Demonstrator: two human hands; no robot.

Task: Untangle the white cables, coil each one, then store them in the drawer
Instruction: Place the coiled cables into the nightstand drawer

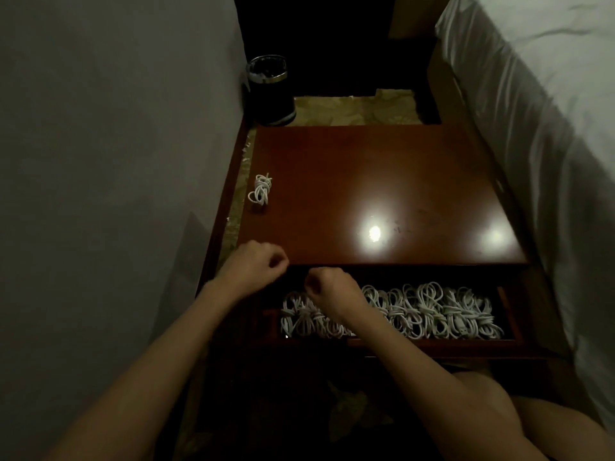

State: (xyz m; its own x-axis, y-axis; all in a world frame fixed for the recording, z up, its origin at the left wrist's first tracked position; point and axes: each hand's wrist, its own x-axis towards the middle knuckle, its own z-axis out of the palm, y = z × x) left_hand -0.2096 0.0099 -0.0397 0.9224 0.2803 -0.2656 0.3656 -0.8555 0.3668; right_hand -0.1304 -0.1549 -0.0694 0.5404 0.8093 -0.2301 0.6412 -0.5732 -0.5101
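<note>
Both hands were loosely curled, holding nothing visible: the left hand (254, 267) at the table (382, 181) edge, the right hand (327, 292) over the drawer (432, 342) of coiled cables (432, 314). One cable (261, 189) lay beyond the left hand.

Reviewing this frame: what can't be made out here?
All in the head view:
- Left hand and right hand: fingers curled away from the camera, so whether either grip holds a cable is unclear.
- Coiled cables in the drawer: the right forearm covers some, so no count.
- Black bin: contents too dark.
- Below the drawer: in shadow.
</note>
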